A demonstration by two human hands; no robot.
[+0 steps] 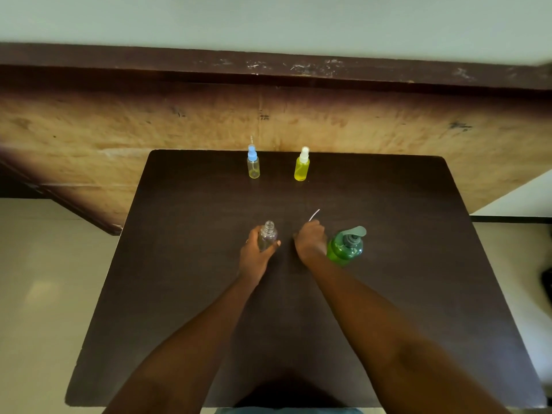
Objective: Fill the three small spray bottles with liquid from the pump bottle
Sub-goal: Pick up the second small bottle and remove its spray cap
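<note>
Three spray bottles (253,167) (301,170) (268,234) and one pump bottle (346,248); left hand (256,253) grips one.

Left hand (257,255) grips uncapped clear bottle (268,236), upright, mid-table (191,264). Right hand (310,242) curls round sprayer (314,215), only thin tube showing. Green pump bottle (346,246) just beside it. Blue-capped bottle (253,165) and white-capped yellow bottle (302,168) near far edge.

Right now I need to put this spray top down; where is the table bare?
Bare: the table strip between the far blue-capped bottle and white-capped bottle and the hands; also left of the left hand and right of the pump bottle. Crowded: the middle, where open bottle, right hand with spray top and pump bottle sit close.
</note>
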